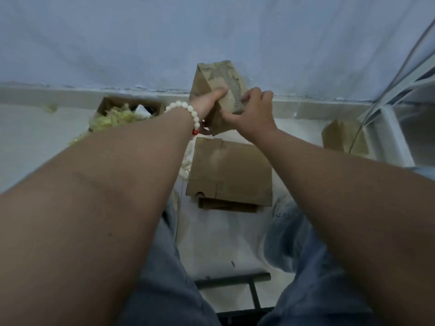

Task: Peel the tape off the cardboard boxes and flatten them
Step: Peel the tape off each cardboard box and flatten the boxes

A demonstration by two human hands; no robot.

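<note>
White floor point(223, 243) carries a stack of flattened boxes point(230, 170) in the foreground. Just beyond the stack, the left hand point(207, 104) grips a raised box point(207, 78), thumb pressed on its face. The right hand point(254, 111) pinches the crumpled tape point(235, 95) on that box. Farther left, an open carton point(106, 104) holds scraps point(113, 118) against the blue wall point(117, 43).

You show two hands, left hand point(207, 107) and right hand point(255, 112), plus one bead bracelet point(184, 105). You have five cardboard boxes: one held box point(210, 76) at twelve o'clock, an upper sheet point(230, 170) and lower sheet point(226, 206) flattened at centre, one open box point(101, 108) at ten, and one folded box point(339, 137) at three.
</note>
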